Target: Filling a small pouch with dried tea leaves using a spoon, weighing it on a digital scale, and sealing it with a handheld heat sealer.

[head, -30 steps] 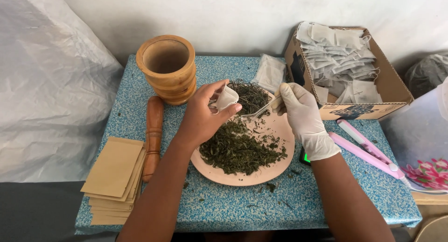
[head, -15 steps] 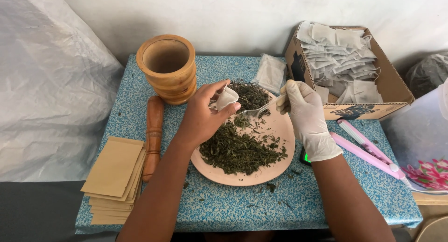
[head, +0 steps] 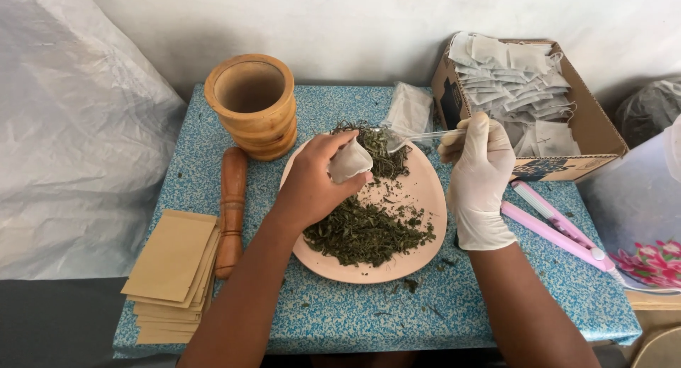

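Your left hand [head: 312,184]: pinches a small white bag [head: 349,162] above the pink plate [head: 425,198]. Your right hand [head: 479,171], gloved: closed around a clear spoon [head: 415,139] beside that bag. Plate: dried leaves [head: 365,230], on the bench [head: 340,318]. Left: wooden mortar [head: 252,106], pestle [head: 230,208].

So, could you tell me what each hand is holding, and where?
Left hand pinches a small white sachet by its side; gloved right hand holds a clear spoon by its handle.

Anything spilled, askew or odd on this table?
Yes: a few dried herb crumbs lie scattered on the blue tablecloth just off the pink plate. The paper bags in the cardboard box lie jumbled. Otherwise nothing looks damaged.
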